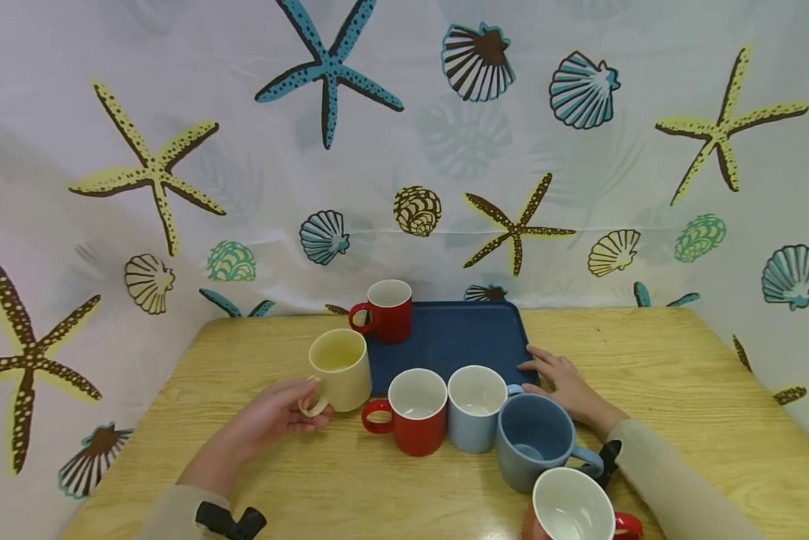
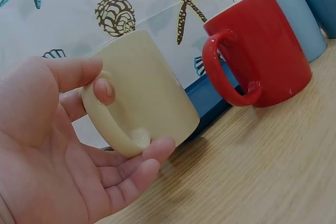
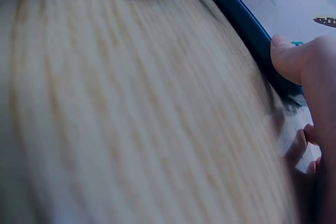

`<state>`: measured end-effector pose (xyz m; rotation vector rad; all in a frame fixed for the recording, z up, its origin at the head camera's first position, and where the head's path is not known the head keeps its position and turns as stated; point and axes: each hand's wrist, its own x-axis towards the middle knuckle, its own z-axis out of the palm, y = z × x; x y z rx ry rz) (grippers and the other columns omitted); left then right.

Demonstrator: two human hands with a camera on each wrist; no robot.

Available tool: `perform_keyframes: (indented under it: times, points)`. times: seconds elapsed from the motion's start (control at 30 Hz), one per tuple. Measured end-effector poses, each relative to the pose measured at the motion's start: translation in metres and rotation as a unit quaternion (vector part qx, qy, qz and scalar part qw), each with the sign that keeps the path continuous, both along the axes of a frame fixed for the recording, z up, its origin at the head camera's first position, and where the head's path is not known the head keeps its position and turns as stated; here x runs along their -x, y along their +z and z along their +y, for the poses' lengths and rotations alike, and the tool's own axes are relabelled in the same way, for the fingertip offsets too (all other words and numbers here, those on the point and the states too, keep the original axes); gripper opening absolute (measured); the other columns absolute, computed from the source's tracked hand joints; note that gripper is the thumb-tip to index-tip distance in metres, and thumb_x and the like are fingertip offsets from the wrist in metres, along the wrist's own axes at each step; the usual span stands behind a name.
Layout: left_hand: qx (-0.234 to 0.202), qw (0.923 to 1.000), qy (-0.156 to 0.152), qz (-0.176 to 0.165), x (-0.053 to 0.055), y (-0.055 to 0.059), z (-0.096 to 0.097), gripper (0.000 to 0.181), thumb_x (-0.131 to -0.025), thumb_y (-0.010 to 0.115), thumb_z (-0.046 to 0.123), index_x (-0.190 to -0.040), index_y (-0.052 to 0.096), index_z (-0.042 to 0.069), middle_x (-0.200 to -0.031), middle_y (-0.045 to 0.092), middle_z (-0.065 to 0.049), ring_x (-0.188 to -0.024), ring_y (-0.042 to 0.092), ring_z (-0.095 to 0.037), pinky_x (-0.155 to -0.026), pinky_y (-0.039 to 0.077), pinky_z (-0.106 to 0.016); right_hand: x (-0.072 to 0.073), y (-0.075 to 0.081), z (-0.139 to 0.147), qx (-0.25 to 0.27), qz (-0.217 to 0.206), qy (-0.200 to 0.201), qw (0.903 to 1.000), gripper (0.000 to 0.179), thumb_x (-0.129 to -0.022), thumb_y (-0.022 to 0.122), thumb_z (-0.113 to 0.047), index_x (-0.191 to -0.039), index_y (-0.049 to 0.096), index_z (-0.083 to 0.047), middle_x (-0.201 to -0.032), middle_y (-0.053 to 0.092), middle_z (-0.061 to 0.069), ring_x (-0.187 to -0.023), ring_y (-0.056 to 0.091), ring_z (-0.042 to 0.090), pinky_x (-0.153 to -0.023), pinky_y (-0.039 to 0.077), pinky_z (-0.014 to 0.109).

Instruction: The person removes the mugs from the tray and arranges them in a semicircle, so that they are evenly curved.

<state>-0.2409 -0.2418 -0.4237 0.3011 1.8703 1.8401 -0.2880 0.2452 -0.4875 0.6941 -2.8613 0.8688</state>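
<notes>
My left hand (image 1: 279, 412) holds a pale yellow mug (image 1: 342, 382) by its handle, at the left front corner of a dark blue tray (image 1: 465, 337). In the left wrist view, thumb and fingers pinch the yellow handle (image 2: 107, 124), and the mug's base is close over the wood. My right hand (image 1: 566, 382) reaches behind the blue mugs to the tray's right edge. Its thumb (image 3: 289, 61) rests against the tray rim in the right wrist view, with the other fingers partly hidden. A red mug (image 1: 391, 319) stands on the tray's back left part.
In front of the tray, a red mug (image 1: 419, 420), a light blue mug (image 1: 473, 420) and a darker blue mug (image 1: 528, 457) stand side by side. Another red mug (image 1: 573, 510) is nearer, by the right sleeve. A patterned cloth (image 1: 404, 150) hangs behind the wooden table (image 1: 350, 480).
</notes>
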Motion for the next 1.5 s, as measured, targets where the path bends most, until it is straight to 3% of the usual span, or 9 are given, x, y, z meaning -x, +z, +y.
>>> perform_keyframes:
  times: [0.4,0.73,0.87,1.0,1.17,1.27,1.4,1.5]
  points:
    - [0.018,0.9994,-0.026,-0.010,-0.037,0.010,-0.029,0.033,-0.101,0.038,0.028,-0.076,0.047,0.009,-0.107,0.064,-0.015,-0.097,0.063,-0.025,-0.084,0.049,-0.039,-0.001,0.001,0.004,-0.006,0.003,-0.005,1.0000,0.046,-0.089,0.057,-0.042,-0.126,0.057,-0.013,-0.148,0.028,0.013,-0.126,0.029,0.039,-0.096,0.028,0.063]
    - [0.006,0.9987,-0.043,-0.025,-0.064,0.009,-0.032,0.031,-0.101,0.039,0.026,-0.077,0.049,0.010,-0.104,0.063,-0.012,-0.095,0.064,-0.020,-0.083,0.050,-0.036,-0.002,0.002,0.005,-0.005,0.001,-0.004,1.0000,0.046,-0.089,0.058,-0.041,-0.126,0.057,-0.013,-0.148,0.028,0.012,-0.127,0.029,0.038,-0.097,0.028,0.063]
    - [0.000,0.9975,-0.069,-0.019,-0.073,0.005,-0.032,0.032,-0.102,0.037,0.024,-0.076,0.049,0.009,-0.106,0.062,-0.014,-0.096,0.063,-0.021,-0.082,0.050,-0.034,-0.001,0.006,0.003,-0.013,0.002,-0.002,0.9999,0.046,-0.088,0.059,-0.043,-0.124,0.059,-0.014,-0.147,0.031,0.013,-0.125,0.032,0.038,-0.096,0.030,0.061]
    - [-0.022,0.9945,-0.099,-0.027,-0.079,0.000,-0.028,0.032,-0.102,0.035,0.021,-0.076,0.050,0.010,-0.108,0.062,-0.015,-0.098,0.063,-0.023,-0.083,0.049,-0.034,-0.001,0.008,0.001,-0.019,0.004,-0.002,0.9998,0.047,-0.088,0.059,-0.044,-0.124,0.060,-0.014,-0.146,0.033,0.013,-0.124,0.034,0.037,-0.096,0.031,0.061]
    - [-0.018,0.9929,-0.113,-0.032,-0.082,-0.003,-0.018,0.032,-0.101,0.037,0.023,-0.076,0.052,0.011,-0.111,0.062,-0.018,-0.098,0.062,-0.024,-0.084,0.049,-0.034,0.000,0.007,0.001,-0.017,0.002,-0.004,0.9998,0.047,-0.088,0.060,-0.043,-0.124,0.059,-0.014,-0.147,0.032,0.013,-0.125,0.033,0.037,-0.096,0.031,0.061]
    - [-0.021,0.9917,-0.125,-0.023,-0.082,-0.005,-0.012,0.034,-0.101,0.037,0.022,-0.090,0.060,-0.001,-0.108,0.063,-0.020,-0.095,0.062,-0.023,-0.083,0.050,-0.033,0.000,0.007,0.000,-0.018,0.002,-0.005,0.9998,0.047,-0.087,0.060,-0.043,-0.124,0.059,-0.014,-0.147,0.032,0.012,-0.125,0.034,0.037,-0.096,0.032,0.060]
    - [-0.023,0.9908,-0.131,-0.024,-0.082,-0.008,-0.004,0.039,-0.101,0.038,0.022,-0.110,0.058,-0.011,-0.103,0.065,-0.019,-0.092,0.062,-0.020,-0.081,0.050,-0.031,0.000,0.005,0.000,-0.022,0.001,-0.006,0.9997,0.047,-0.087,0.060,-0.044,-0.124,0.059,-0.015,-0.147,0.032,0.012,-0.124,0.034,0.037,-0.096,0.032,0.060]
    - [-0.007,0.9920,-0.122,-0.031,-0.082,-0.010,0.001,0.039,-0.100,0.041,0.025,-0.105,0.059,-0.009,-0.100,0.066,-0.016,-0.090,0.062,-0.019,-0.080,0.050,-0.030,-0.001,0.005,-0.001,-0.024,-0.001,-0.006,0.9997,0.047,-0.087,0.060,-0.044,-0.124,0.059,-0.015,-0.147,0.032,0.012,-0.125,0.033,0.038,-0.096,0.032,0.061]
